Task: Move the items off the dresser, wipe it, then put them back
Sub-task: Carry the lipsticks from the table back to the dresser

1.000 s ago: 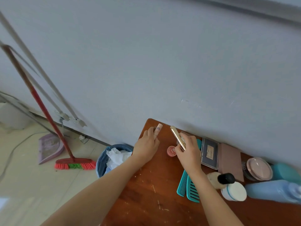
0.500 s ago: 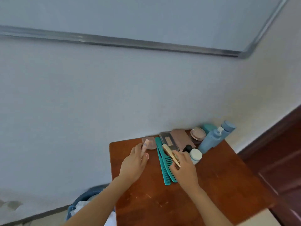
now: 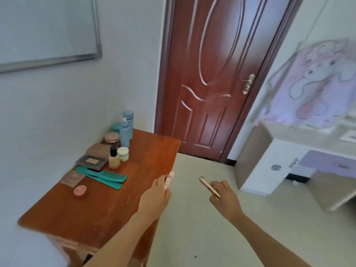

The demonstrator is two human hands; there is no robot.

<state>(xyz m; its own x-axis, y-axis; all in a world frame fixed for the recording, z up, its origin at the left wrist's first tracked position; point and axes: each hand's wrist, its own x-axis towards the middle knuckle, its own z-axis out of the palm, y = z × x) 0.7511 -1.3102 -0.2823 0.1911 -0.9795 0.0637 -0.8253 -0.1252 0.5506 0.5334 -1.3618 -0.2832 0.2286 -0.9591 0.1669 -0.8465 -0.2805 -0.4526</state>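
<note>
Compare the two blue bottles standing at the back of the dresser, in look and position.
The capped blue bottle is taller and ends in a wide cylindrical cap; the blue pump bottle is shorter and has a white pump nozzle on top. The capped one stands farther back, toward the door; the pump bottle stands just in front of it, partly covering it. Both are light blue, upright, and on the dresser near the wall.

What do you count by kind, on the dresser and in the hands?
Bottles: 3
Jars and pots: 4
Combs: 2
Flat cases: 3
Held: 2, pink tube in left hand, gold stick in right hand
Total: 14
</note>
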